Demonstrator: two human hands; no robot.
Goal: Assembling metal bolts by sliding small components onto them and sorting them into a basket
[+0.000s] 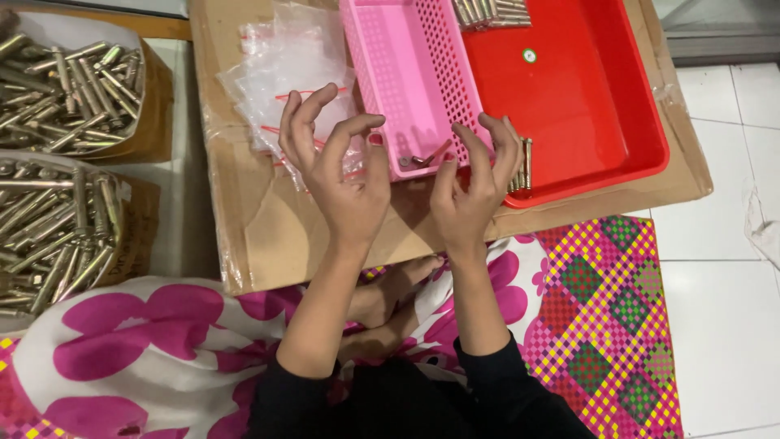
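Observation:
My left hand (337, 167) and my right hand (475, 179) are raised side by side over the near end of a pink perforated basket (406, 65). Between their pinched fingertips is a small clear bag (418, 158) with a red strip and a small metal piece inside. Each hand grips one end of it. A few metal bolts (525, 162) lie in the near corner of a red tray (585, 89), just behind my right fingers. A heap of clear bags with red strips (280, 65) lies beyond my left hand.
Basket and tray rest on a sheet of cardboard (260, 236). More bolts (491, 11) lie at the tray's far end. Two open sacks of long bolts (69, 89) (49, 236) stand at the left. A chequered mat (617, 309) and white tiles (723, 317) are at the right.

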